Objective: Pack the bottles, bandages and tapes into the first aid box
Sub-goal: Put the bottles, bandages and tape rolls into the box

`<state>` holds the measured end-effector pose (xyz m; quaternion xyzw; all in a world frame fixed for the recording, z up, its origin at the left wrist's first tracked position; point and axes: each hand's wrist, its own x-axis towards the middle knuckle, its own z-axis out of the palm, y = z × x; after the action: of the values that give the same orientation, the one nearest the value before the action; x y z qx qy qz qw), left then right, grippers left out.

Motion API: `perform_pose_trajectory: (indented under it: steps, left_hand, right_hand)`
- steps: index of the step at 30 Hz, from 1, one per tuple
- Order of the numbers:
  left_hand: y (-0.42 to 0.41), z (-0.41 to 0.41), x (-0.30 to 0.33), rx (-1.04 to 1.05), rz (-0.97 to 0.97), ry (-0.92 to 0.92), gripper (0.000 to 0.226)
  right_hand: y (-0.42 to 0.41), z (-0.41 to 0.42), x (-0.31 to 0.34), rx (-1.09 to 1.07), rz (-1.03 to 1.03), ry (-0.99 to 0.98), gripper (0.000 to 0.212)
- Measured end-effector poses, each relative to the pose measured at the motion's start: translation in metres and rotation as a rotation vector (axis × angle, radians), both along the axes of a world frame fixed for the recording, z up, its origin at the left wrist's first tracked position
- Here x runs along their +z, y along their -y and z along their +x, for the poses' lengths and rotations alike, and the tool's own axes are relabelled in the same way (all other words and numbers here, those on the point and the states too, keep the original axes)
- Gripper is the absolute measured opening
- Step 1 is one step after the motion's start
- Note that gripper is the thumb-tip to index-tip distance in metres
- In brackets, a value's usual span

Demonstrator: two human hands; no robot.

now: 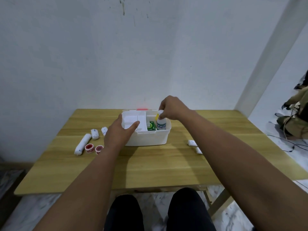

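From the head view, I am sitting at a wooden table with the white first aid box standing open near its far edge. My right hand is reaching over the box's right compartment, its fingertips pinched on the cap of a white bottle that is standing upright inside that compartment. Just left of the bottle, in the same compartment, a green packet is showing, and something yellow is peeking out behind the bottle. My left hand is bracing the box at its left front corner, thumb lying over the rim, fingers spread rather than closed on anything.

Left of the box, on the table, three white bandage rolls are lying near two red-rimmed tape rolls. Right of the box, well apart from it, two more small white rolls are lying partly hidden behind my right forearm.
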<state>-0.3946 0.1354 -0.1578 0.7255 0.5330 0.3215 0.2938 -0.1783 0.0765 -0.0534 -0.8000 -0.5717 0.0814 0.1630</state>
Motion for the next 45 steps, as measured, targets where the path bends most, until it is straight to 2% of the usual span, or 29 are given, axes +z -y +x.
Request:
perform_pose_trajectory:
  steps: [6,12,16,22,24,27,30,35,42,45]
  left_hand:
    - [-0.002,-0.002,-0.001,-0.018,-0.011,-0.007,0.105]
    - [-0.002,-0.003,0.001,-0.020,-0.014,0.000,0.105]
    - [0.000,-0.004,0.005,-0.045,-0.040,0.007,0.113]
    - [0.003,-0.011,0.012,-0.150,-0.025,-0.026,0.110]
    - [0.003,-0.015,0.010,-0.171,-0.018,-0.029,0.114]
    - [0.003,-0.019,0.008,-0.191,-0.009,-0.018,0.114]
    - [0.004,-0.017,0.009,-0.191,-0.012,-0.003,0.103]
    - [0.004,-0.017,0.007,-0.193,-0.035,0.029,0.107]
    - [0.007,-0.018,0.009,-0.195,-0.028,0.068,0.098]
    - [0.007,-0.017,0.010,-0.189,-0.031,0.070,0.098]
  right_hand:
    - [0.002,0.008,-0.030,0.009,0.036,0.048,0.035]
    - [0.010,0.018,-0.015,0.020,0.116,-0.005,0.047]
    - [0.027,0.039,0.005,-0.062,0.166,0.001,0.035]
    - [0.067,0.082,0.009,-0.282,-0.219,0.123,0.028]
    - [0.083,0.090,0.008,-0.345,-0.340,0.155,0.032]
    - [0.108,0.095,0.003,-0.429,-0.485,0.135,0.043]
    - [0.120,0.100,-0.012,-0.458,-0.565,0.097,0.036]
    - [0.122,0.100,-0.030,-0.458,-0.522,0.172,0.016]
    - [0.116,0.099,-0.028,-0.464,-0.465,0.242,0.023]
    - [0.096,0.097,-0.011,-0.430,-0.345,0.236,0.017]
